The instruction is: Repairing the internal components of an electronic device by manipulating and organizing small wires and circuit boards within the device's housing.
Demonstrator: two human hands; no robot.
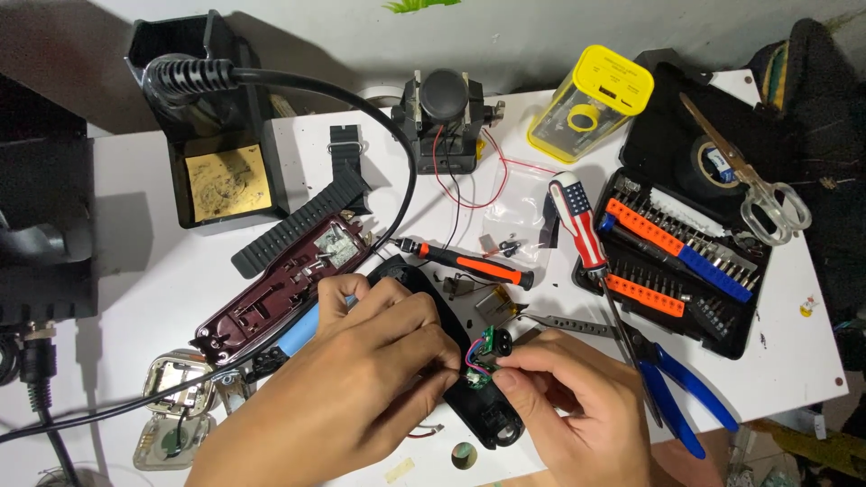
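My left hand point(379, 361) grips a blue-handled soldering iron point(302, 329), its tip hidden under my fingers near a small green circuit board point(487, 347). My right hand point(568, 397) pinches that board and its coloured wires over a black plastic housing point(487, 415). A dark red opened device shell point(280, 293) lies just left of my left hand. The iron's black cable point(397, 126) arcs up to a black soldering stand point(212, 117) with a yellow sponge.
An orange-black precision screwdriver point(469, 261) lies above my hands. A striped-handle screwdriver point(577, 230), a bit set case point(677, 261), blue pliers point(677, 388), scissors point(749, 171), black tape point(708, 162), a yellow box point(591, 99), a black rubber strap point(298, 221) and a metal casing point(171, 406) surround the area.
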